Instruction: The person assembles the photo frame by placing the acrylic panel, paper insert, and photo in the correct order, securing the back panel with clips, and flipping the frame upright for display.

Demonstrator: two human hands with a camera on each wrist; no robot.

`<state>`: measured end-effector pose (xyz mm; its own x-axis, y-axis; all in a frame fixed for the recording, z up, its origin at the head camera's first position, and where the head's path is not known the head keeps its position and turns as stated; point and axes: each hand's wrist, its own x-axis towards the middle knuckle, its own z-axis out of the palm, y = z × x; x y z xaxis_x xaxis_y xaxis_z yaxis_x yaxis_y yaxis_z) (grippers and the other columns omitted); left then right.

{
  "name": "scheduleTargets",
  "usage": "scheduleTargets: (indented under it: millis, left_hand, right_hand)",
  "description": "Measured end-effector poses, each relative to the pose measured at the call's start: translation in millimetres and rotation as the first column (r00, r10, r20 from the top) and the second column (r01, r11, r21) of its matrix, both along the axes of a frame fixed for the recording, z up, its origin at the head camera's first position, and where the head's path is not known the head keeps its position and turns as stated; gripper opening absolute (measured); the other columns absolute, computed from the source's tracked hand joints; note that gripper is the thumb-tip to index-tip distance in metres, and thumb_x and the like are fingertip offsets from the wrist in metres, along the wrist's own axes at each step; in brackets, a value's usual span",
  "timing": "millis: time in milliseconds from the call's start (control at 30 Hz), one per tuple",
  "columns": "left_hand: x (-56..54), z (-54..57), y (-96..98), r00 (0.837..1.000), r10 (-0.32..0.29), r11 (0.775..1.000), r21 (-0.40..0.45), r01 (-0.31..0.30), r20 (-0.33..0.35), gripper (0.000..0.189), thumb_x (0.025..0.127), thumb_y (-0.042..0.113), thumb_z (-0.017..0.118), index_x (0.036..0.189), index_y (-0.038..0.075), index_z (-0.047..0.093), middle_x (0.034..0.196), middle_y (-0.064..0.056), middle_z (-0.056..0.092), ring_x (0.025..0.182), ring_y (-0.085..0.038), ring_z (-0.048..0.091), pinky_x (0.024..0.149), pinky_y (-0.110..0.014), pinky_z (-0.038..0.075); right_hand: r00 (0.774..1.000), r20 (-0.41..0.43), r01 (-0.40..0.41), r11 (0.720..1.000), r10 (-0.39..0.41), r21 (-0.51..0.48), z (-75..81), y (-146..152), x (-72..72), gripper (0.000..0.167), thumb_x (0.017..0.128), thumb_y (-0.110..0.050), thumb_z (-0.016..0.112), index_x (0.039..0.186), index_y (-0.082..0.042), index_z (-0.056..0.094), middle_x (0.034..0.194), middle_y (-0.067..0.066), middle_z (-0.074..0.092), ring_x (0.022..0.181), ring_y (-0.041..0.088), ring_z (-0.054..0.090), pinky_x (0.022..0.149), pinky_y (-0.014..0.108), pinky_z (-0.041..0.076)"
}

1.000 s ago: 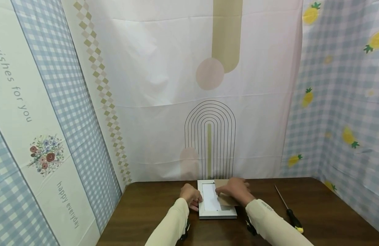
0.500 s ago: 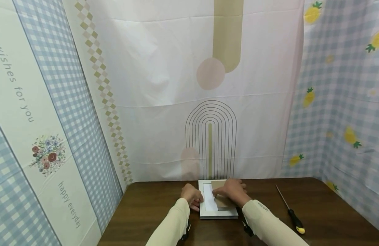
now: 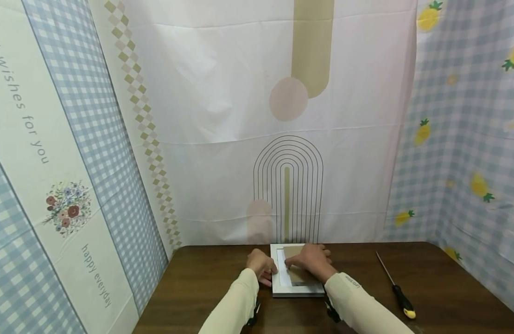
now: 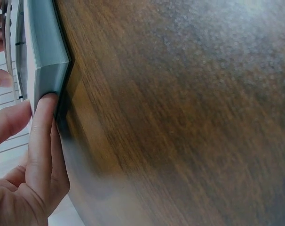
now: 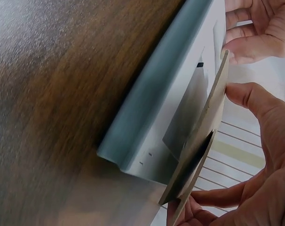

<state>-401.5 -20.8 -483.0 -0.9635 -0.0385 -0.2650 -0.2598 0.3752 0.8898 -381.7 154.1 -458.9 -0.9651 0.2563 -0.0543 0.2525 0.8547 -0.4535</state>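
Observation:
A white picture frame [image 3: 298, 292] lies on the brown table, a pale sheet showing inside its opening. At its left edge my left hand [image 3: 260, 266] holds the frame, thumb on top and a finger against the side [image 4: 51, 77]. My right hand [image 3: 314, 260] grips a brown backing board [image 3: 299, 277] over the frame. In the right wrist view the board [image 5: 201, 129] tilts above the opening, with the thumb on one edge and fingers at another. A flap, perhaps a stand leg, stands slightly apart from the board. A small black tab [image 5: 200, 65] shows at the opening's edge.
A screwdriver [image 3: 400, 294] with a black and yellow handle lies on the table [image 3: 206, 283] to the right. Printed cloth [image 3: 206, 185] hangs behind the table, and checked cloths hang at both sides.
My right hand has moved the backing board leftward, further over the frame's opening, so less of the pale sheet shows. My left hand stays at the frame's left edge.

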Motion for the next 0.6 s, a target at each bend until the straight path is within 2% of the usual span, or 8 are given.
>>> scheduleTargets:
  millis: [133, 200, 300, 367, 467, 500, 600]
  left_hand:
    - [-27.6, -29.9, -1.2, 1.000, -0.004, 1.000, 0.013, 0.004, 0.002, 0.025, 0.076, -0.018, 0.085, 0.090, -0.009, 0.067, 0.076, -0.022, 0.069, 0.063, -0.040, 0.077, 0.052, -0.049, 0.071]
    - [-31.4, -34.0, -1.3, 1.000, -0.008, 1.000, 0.010, 0.008, -0.001, 0.024, 0.076, -0.018, 0.085, 0.091, -0.010, 0.068, 0.077, -0.023, 0.069, 0.064, -0.040, 0.078, 0.052, -0.048, 0.071]
    - [-18.1, -19.7, -1.4, 1.000, -0.012, 1.000, 0.001, 0.012, 0.006, 0.022, 0.078, -0.017, 0.085, 0.092, -0.010, 0.069, 0.081, -0.024, 0.071, 0.068, -0.040, 0.079, 0.055, -0.048, 0.072]
    - [-0.5, -1.8, -1.8, 1.000, -0.024, 1.000, -0.011, 0.024, -0.001, 0.019, 0.081, -0.017, 0.084, 0.092, -0.010, 0.070, 0.083, -0.023, 0.072, 0.071, -0.038, 0.079, 0.059, -0.048, 0.074]
    - [12.1, 11.2, -1.9, 1.000, -0.028, 1.000, -0.008, 0.028, 0.001, 0.018, 0.082, -0.016, 0.083, 0.090, -0.009, 0.069, 0.083, -0.023, 0.072, 0.072, -0.036, 0.079, 0.062, -0.049, 0.075]
    - [11.3, 10.9, -1.7, 1.000, -0.028, 1.000, -0.007, 0.028, 0.000, 0.018, 0.081, -0.017, 0.083, 0.089, -0.009, 0.069, 0.082, -0.023, 0.072, 0.071, -0.036, 0.079, 0.061, -0.049, 0.074]
    - [-6.0, -6.1, -0.4, 1.000, -0.018, 1.000, -0.009, 0.018, -0.001, 0.021, 0.079, -0.018, 0.084, 0.086, -0.008, 0.067, 0.079, -0.023, 0.071, 0.066, -0.037, 0.077, 0.056, -0.048, 0.073]
  right_hand:
    - [1.000, -0.008, -0.006, 1.000, 0.006, 0.001, 0.3, -3.9, 1.0, 0.081, 0.073, -0.056, 0.098, 0.109, 0.011, 0.070, 0.124, 0.046, 0.056, 0.112, 0.057, 0.057, 0.094, 0.069, 0.063]
    - [1.000, -0.011, -0.008, 1.000, 0.008, 0.008, 0.1, -6.1, 1.1, 0.081, 0.073, -0.057, 0.098, 0.108, 0.011, 0.071, 0.125, 0.047, 0.056, 0.112, 0.058, 0.057, 0.094, 0.070, 0.063]
    - [1.000, -0.016, -0.004, 1.000, 0.004, 0.015, -0.4, -9.4, 1.2, 0.082, 0.074, -0.057, 0.098, 0.109, 0.012, 0.072, 0.127, 0.048, 0.056, 0.114, 0.058, 0.057, 0.096, 0.071, 0.062]
    - [1.000, -0.011, 0.000, 1.000, 0.001, 0.017, -1.6, -11.3, 1.1, 0.081, 0.074, -0.056, 0.097, 0.111, 0.012, 0.072, 0.129, 0.047, 0.056, 0.115, 0.058, 0.057, 0.099, 0.071, 0.062]
    - [1.000, -0.013, 0.002, 1.000, -0.001, 0.016, -1.9, -13.5, 1.9, 0.080, 0.074, -0.055, 0.097, 0.110, 0.011, 0.073, 0.130, 0.048, 0.056, 0.117, 0.059, 0.056, 0.100, 0.072, 0.061]
    - [1.000, -0.014, 0.000, 1.000, 0.000, 0.017, -2.2, -14.0, 2.2, 0.078, 0.074, -0.055, 0.097, 0.109, 0.011, 0.073, 0.130, 0.047, 0.056, 0.117, 0.059, 0.056, 0.101, 0.073, 0.061]
    - [1.000, -0.020, -0.007, 1.000, 0.008, 0.020, -1.9, -14.9, 3.4, 0.076, 0.074, -0.055, 0.097, 0.107, 0.010, 0.074, 0.128, 0.047, 0.057, 0.117, 0.060, 0.057, 0.100, 0.073, 0.061]
